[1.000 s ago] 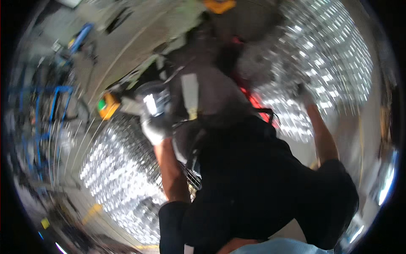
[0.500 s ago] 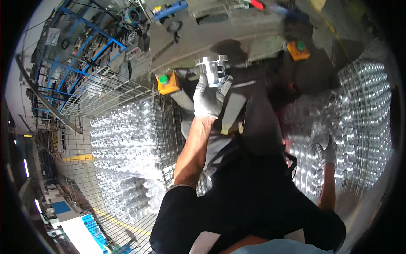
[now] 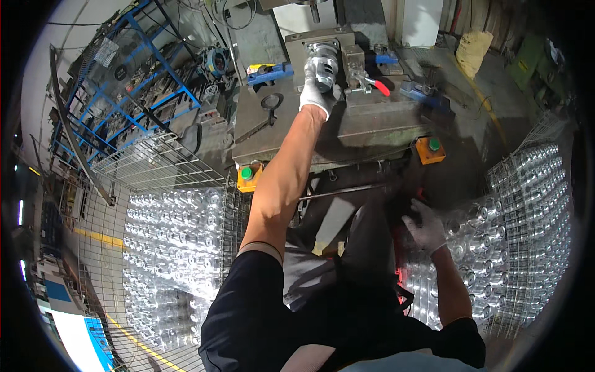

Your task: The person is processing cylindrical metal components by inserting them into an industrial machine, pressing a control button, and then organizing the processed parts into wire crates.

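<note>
My left hand [image 3: 314,98], in a pale glove, reaches far forward and is closed on a shiny cylindrical metal part [image 3: 323,67]. The part lies against a block-shaped steel fixture [image 3: 355,62] on the machine table [image 3: 273,133]; whether it is seated there cannot be made out. Just right of it sits a toggle clamp with a red handle [image 3: 378,86]. My right hand [image 3: 427,230], gloved too, is open with fingers apart and holds nothing. It hovers beside my right leg, at the near-left edge of the stacked metal parts [image 3: 480,266].
A wire cage [image 3: 105,273] on the left holds rows of similar parts; another wire cage [image 3: 514,204] stands right. Two orange boxes with green buttons, left [image 3: 250,178] and right [image 3: 430,150], flank the table front. A spindle [image 3: 315,11] hangs above the fixture.
My left hand has carried the metal part forward to the fixture. My right hand has come up and left, away from the stacked parts. The view has tilted up toward the table.
</note>
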`<state>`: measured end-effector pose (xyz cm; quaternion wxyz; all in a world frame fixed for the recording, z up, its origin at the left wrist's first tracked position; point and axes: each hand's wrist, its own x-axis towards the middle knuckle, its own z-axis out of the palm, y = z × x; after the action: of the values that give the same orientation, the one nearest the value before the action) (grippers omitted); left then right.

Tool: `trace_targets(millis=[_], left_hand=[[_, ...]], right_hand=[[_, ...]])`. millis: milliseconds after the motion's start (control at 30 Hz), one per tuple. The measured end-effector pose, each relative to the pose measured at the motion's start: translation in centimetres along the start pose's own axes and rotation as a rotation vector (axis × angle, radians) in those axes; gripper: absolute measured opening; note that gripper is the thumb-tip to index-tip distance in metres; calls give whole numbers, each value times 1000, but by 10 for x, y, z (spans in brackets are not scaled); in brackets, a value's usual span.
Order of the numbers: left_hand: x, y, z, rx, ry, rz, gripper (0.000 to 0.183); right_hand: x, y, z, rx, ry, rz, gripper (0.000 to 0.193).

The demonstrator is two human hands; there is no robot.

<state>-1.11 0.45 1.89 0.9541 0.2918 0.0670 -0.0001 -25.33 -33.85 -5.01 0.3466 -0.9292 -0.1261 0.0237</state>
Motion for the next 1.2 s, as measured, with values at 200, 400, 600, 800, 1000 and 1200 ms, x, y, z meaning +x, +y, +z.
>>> trace_targets(millis=[200, 400, 600, 800, 1000, 1200], left_hand=[[88, -16, -56, -842, -273, -474, 54], [163, -29, -98, -1372, -345, -1002, 42], [136, 25, -109, -1237, -360, -1011, 40], [35, -9, 14, 67, 114, -32, 45], [-1, 14, -2, 718, 275, 252, 54], [-166, 27, -45, 1730, 165, 700, 50]], right_hand=[[53, -38, -12, 29, -38, -52, 53], [126, -68, -13, 8, 334, -357, 51], [269, -124, 9, 108, 624, -462, 38], [353, -68, -12, 141, 594, -240, 52], [383, -104, -4, -50, 510, -68, 57], [236, -21, -29, -888, 580, -682, 46]])
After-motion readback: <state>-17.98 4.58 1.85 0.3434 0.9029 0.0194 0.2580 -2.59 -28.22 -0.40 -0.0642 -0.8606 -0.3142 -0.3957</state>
